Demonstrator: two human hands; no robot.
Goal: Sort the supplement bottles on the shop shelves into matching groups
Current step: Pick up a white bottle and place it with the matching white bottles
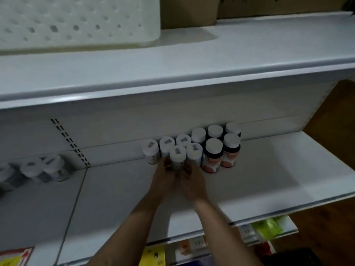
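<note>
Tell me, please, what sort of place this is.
Probably a shop: white metal shelves with a slotted upright, white-capped bottles standing in rows, and bright packets on the shelf below. The left hand and right hand appear to grip the front bottle.

The lower shelf (pixel 249 169) and the upper shelf (pixel 172 60) are showing smooth white painted sheet, metal by the look of it, with a soft sheen that is turning glossier along their rounded front edges. At the back edge of the lower shelf the caps (pixel 198 133) are looking like matt white plastic, the dark bottles (pixel 211 160) are gleaming above paper-like orange labels, and the white bottle (pixel 177 156) in front is reading as dull plastic. Toward the upper shelf's back left corner the perforated basket (pixel 76 22) is looking like smooth cream plastic, beside matt brown cardboard boxes (pixel 269 6).
</note>
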